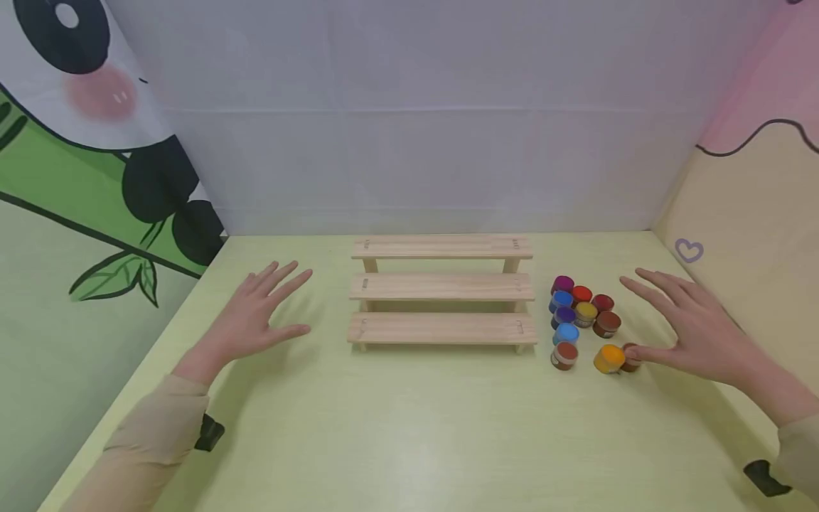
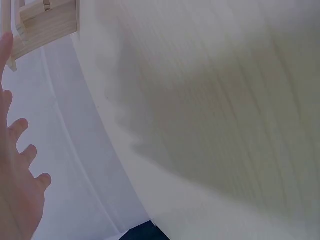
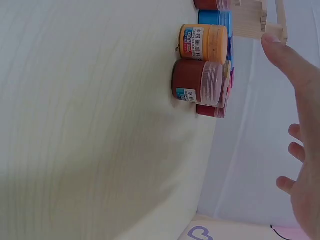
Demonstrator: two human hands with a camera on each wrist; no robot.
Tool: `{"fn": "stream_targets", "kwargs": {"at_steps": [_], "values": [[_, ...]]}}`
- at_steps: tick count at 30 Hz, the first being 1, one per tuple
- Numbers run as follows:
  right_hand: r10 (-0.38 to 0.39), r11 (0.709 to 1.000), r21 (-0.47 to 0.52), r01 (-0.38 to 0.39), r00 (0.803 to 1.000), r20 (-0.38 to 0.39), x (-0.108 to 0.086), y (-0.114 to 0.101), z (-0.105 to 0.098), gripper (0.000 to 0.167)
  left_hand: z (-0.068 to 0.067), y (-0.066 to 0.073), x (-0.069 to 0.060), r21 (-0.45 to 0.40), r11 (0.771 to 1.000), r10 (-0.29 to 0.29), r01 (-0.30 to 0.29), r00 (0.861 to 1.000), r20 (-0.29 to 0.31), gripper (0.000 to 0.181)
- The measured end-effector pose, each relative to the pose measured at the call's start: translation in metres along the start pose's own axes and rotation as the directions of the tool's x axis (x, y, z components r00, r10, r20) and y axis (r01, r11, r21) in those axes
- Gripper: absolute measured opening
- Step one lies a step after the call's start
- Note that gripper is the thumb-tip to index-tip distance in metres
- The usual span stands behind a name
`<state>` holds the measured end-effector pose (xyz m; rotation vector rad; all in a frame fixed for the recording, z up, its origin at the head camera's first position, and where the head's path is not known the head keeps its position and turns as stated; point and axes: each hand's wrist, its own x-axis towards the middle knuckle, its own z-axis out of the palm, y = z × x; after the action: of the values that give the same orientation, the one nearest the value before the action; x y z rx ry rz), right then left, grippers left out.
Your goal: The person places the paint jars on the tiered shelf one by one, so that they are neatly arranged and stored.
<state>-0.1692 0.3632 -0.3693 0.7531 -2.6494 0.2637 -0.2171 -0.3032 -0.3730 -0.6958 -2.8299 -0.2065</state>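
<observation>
Pale wood, three tiers: stepped stand [image 1: 441, 327] on the light table [image 1: 409, 427], used as reference below. Left of stand: side panel [image 1: 38, 242] printed with a green branch, leaves and a black-and-white figure. Behind stand: white cloth [image 1: 435, 163]. Far right of stand: pink-and-beige panel [image 1: 761, 213] with a purple heart outline. Just right of stand: cluster of eleven small lidded jars, coloured contents visible. Left column, rear to front: purple jar [image 1: 563, 284], blue jar [image 1: 561, 301], dark blue jar [image 1: 564, 318], light blue jar [image 1: 566, 334], reddish-brown jar [image 1: 564, 357]. Farther right: red jar [image 1: 581, 294], yellow jar [image 1: 585, 315], dark red jar [image 1: 603, 303], brown jar [image 1: 607, 325]. At the front, orange jar [image 3: 204, 44] beside second brown jar [image 3: 192, 82], together standing in front of part of the cluster. Left hand [image 1: 259, 316], left of stand: raised above table, fingers spread, grip holding nothing. Right hand [image 1: 704, 331], right of stand and jars: raised, fingers spread, thumb held apart, nothing gripped; in the head view the thumb partly covers the second brown jar, while the right wrist view shows it clear.
</observation>
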Motion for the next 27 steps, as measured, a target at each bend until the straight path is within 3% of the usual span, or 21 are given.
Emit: {"fn": "stream_targets", "kwargs": {"at_steps": [6,16,20,27], "values": [[0.075,0.993,0.093,-0.079,0.996,0.043,-0.006,0.002,0.001,0.109,0.008,0.005,0.006,-0.043,0.999,0.013,-0.012,1.000,0.007,0.090],[0.147,0.956,0.234,-0.177,0.979,0.139,-0.016,0.002,0.008,0.107,0.024,0.018,0.012,-0.227,0.973,-0.031,0.041,0.998,0.048,0.091],[0.149,0.938,0.293,-0.182,0.980,0.132,-0.020,0.004,0.011,0.103,0.029,0.024,0.014,-0.348,0.933,-0.062,0.091,0.994,0.093,0.093],[0.139,0.915,0.363,-0.176,0.982,0.125,-0.026,0.009,0.017,0.092,0.034,0.036,0.014,-0.552,0.819,-0.094,0.157,0.985,0.142,0.094]]}}
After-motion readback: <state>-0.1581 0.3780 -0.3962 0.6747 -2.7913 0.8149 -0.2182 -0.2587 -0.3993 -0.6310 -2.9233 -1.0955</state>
